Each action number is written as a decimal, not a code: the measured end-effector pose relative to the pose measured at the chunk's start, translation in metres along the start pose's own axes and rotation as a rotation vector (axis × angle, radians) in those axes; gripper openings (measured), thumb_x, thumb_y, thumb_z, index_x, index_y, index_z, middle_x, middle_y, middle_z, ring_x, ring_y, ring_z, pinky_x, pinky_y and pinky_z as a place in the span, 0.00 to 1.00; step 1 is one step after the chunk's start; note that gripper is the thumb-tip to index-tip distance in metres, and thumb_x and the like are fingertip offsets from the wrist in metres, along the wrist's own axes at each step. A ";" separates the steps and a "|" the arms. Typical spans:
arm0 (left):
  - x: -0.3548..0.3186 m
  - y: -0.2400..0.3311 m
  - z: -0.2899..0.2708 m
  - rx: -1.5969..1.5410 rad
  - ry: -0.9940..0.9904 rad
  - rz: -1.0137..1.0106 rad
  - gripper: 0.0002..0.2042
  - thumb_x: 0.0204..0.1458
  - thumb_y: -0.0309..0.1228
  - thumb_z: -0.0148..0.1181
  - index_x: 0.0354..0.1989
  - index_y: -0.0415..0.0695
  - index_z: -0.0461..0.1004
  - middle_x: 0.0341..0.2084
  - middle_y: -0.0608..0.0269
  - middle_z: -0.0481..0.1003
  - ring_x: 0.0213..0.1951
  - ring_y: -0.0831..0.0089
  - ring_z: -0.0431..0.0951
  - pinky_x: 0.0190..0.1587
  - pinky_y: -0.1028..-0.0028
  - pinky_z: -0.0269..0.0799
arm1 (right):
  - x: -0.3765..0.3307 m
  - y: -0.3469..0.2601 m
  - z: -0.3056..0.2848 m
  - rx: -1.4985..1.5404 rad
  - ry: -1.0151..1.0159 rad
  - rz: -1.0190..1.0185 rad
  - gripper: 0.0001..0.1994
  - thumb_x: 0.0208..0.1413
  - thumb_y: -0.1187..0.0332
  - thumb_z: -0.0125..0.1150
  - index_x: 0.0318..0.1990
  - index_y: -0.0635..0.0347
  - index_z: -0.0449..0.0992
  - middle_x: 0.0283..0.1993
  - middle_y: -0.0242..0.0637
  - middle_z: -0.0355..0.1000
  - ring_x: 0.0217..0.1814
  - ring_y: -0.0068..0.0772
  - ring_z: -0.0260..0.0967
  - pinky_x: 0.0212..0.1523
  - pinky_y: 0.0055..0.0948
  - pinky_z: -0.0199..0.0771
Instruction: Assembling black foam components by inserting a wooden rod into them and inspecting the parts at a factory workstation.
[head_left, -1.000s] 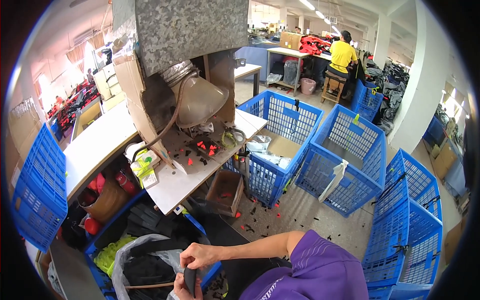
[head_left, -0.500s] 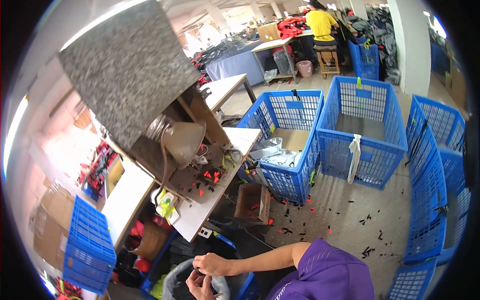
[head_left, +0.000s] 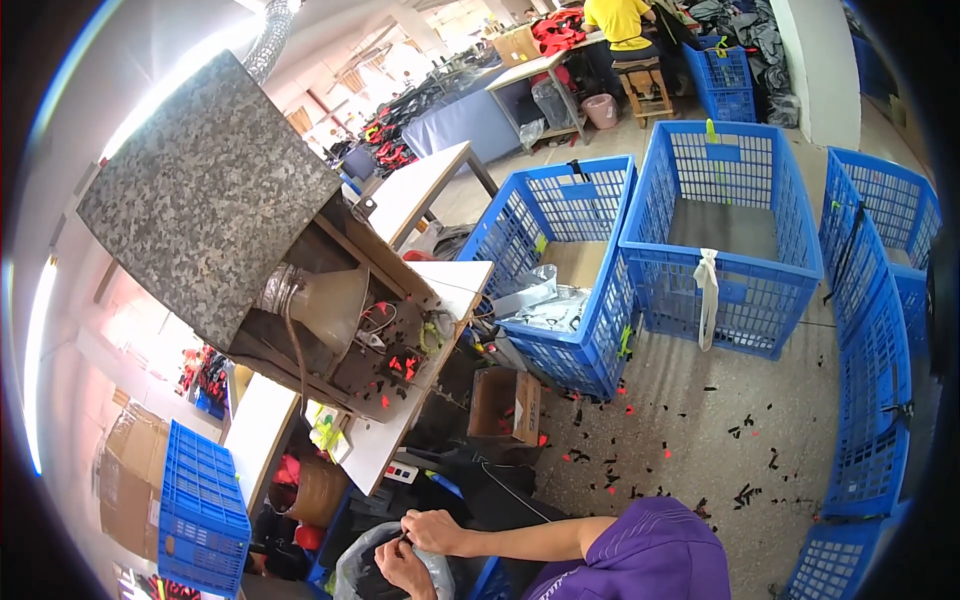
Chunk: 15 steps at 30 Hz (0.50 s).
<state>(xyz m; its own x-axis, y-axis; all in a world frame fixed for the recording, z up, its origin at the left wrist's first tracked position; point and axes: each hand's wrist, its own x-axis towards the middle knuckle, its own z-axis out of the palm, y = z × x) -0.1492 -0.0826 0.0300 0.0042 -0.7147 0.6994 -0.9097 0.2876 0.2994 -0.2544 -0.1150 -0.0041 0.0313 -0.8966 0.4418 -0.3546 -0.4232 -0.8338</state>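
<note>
Mostly hidden, a small black piece (head_left: pixel 404 540) sat gripped between the fingers of the left hand (head_left: pixel 403 567) and right hand (head_left: pixel 434 531), lower centre of the frame, over a translucent plastic bag (head_left: pixel 349 572).

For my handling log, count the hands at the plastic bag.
2: the left hand, lower in view, over the plastic bag; the right hand, higher up. No others show there.

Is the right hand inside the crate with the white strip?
No, the right hand is close beside the left hand, far from that blue crate.
</note>
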 end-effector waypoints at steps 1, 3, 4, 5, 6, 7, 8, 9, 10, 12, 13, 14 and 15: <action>0.000 0.006 0.000 0.015 -0.074 -0.035 0.05 0.46 0.24 0.53 0.24 0.36 0.74 0.22 0.52 0.71 0.27 0.57 0.72 0.32 0.63 0.67 | 0.000 0.005 0.003 -0.008 0.017 0.015 0.05 0.46 0.70 0.56 0.29 0.61 0.72 0.34 0.42 0.70 0.34 0.47 0.72 0.32 0.42 0.73; -0.004 0.004 0.003 0.064 -0.201 -0.038 0.06 0.48 0.25 0.53 0.26 0.37 0.75 0.23 0.51 0.73 0.27 0.55 0.74 0.31 0.63 0.67 | -0.002 0.014 0.005 -0.003 0.023 0.018 0.05 0.46 0.70 0.56 0.29 0.61 0.72 0.33 0.42 0.70 0.34 0.47 0.71 0.32 0.41 0.72; -0.007 0.002 0.005 0.067 -0.197 -0.049 0.06 0.48 0.25 0.53 0.26 0.37 0.75 0.23 0.51 0.73 0.27 0.55 0.74 0.31 0.63 0.67 | -0.004 0.014 0.006 0.002 0.036 0.021 0.04 0.46 0.71 0.56 0.29 0.61 0.72 0.33 0.42 0.70 0.35 0.47 0.71 0.33 0.41 0.72; -0.012 0.001 0.007 0.105 -0.182 -0.062 0.06 0.48 0.25 0.52 0.26 0.37 0.75 0.23 0.51 0.73 0.28 0.55 0.74 0.31 0.62 0.67 | -0.008 0.014 0.009 0.030 0.027 0.041 0.04 0.46 0.72 0.55 0.28 0.61 0.72 0.34 0.42 0.70 0.35 0.47 0.70 0.34 0.41 0.72; -0.015 0.002 0.010 0.140 -0.170 -0.072 0.07 0.49 0.26 0.51 0.27 0.37 0.75 0.24 0.50 0.74 0.28 0.54 0.74 0.31 0.62 0.67 | -0.010 0.015 0.013 0.028 0.018 0.040 0.04 0.46 0.72 0.55 0.28 0.61 0.72 0.34 0.42 0.70 0.35 0.47 0.70 0.34 0.41 0.72; -0.018 0.003 0.011 0.180 -0.181 -0.101 0.08 0.51 0.27 0.49 0.27 0.37 0.74 0.24 0.50 0.74 0.29 0.54 0.75 0.31 0.61 0.67 | -0.011 0.016 0.018 0.068 0.067 0.087 0.04 0.45 0.71 0.56 0.28 0.62 0.73 0.32 0.42 0.70 0.34 0.46 0.71 0.34 0.40 0.72; -0.020 0.002 0.014 0.178 -0.179 -0.109 0.08 0.51 0.27 0.49 0.27 0.37 0.74 0.24 0.50 0.74 0.29 0.54 0.75 0.31 0.61 0.67 | -0.013 0.018 0.023 0.106 0.118 0.135 0.05 0.45 0.71 0.57 0.28 0.63 0.73 0.30 0.42 0.71 0.32 0.45 0.71 0.34 0.39 0.71; -0.023 0.000 0.017 0.192 -0.157 -0.122 0.08 0.51 0.27 0.49 0.27 0.37 0.74 0.24 0.50 0.74 0.29 0.53 0.75 0.32 0.60 0.67 | -0.015 0.021 0.028 0.102 0.111 0.133 0.05 0.45 0.71 0.57 0.28 0.63 0.73 0.30 0.42 0.71 0.32 0.45 0.71 0.34 0.39 0.71; -0.026 -0.001 0.018 0.207 -0.135 -0.135 0.08 0.51 0.27 0.49 0.26 0.36 0.73 0.24 0.49 0.74 0.29 0.53 0.75 0.32 0.60 0.67 | -0.016 0.024 0.032 0.278 0.059 0.246 0.05 0.44 0.71 0.59 0.28 0.63 0.74 0.26 0.40 0.70 0.28 0.40 0.71 0.29 0.36 0.69; -0.027 -0.002 0.019 0.185 -0.132 -0.142 0.08 0.50 0.26 0.48 0.27 0.36 0.73 0.24 0.49 0.74 0.29 0.52 0.75 0.32 0.60 0.68 | -0.015 0.030 0.037 0.448 0.003 0.360 0.06 0.44 0.71 0.61 0.28 0.63 0.75 0.21 0.37 0.70 0.24 0.34 0.70 0.25 0.33 0.67; -0.027 -0.009 0.020 0.132 -0.139 -0.142 0.07 0.50 0.25 0.49 0.27 0.36 0.73 0.24 0.48 0.74 0.29 0.51 0.74 0.32 0.60 0.67 | -0.013 0.032 0.039 0.667 -0.103 0.537 0.06 0.45 0.70 0.62 0.28 0.62 0.76 0.18 0.33 0.68 0.21 0.27 0.66 0.23 0.28 0.63; -0.026 -0.014 0.021 0.079 -0.146 -0.142 0.07 0.49 0.24 0.49 0.27 0.35 0.73 0.23 0.47 0.74 0.29 0.51 0.74 0.33 0.59 0.67 | -0.012 0.034 0.040 0.884 -0.210 0.717 0.06 0.45 0.69 0.64 0.27 0.62 0.76 0.16 0.30 0.67 0.18 0.21 0.62 0.20 0.23 0.58; -0.024 -0.016 0.017 0.079 -0.132 -0.148 0.07 0.49 0.24 0.49 0.27 0.35 0.73 0.23 0.47 0.74 0.29 0.51 0.74 0.33 0.59 0.67 | -0.011 0.029 0.038 0.877 -0.220 0.707 0.06 0.45 0.69 0.64 0.27 0.62 0.76 0.16 0.30 0.67 0.18 0.21 0.62 0.20 0.23 0.58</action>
<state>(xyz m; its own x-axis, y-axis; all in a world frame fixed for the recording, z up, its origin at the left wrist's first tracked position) -0.1420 -0.0807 -0.0027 0.0903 -0.8240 0.5594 -0.9329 0.1267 0.3372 -0.2300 -0.1223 -0.0461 0.2775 -0.9369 -0.2124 0.4127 0.3160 -0.8543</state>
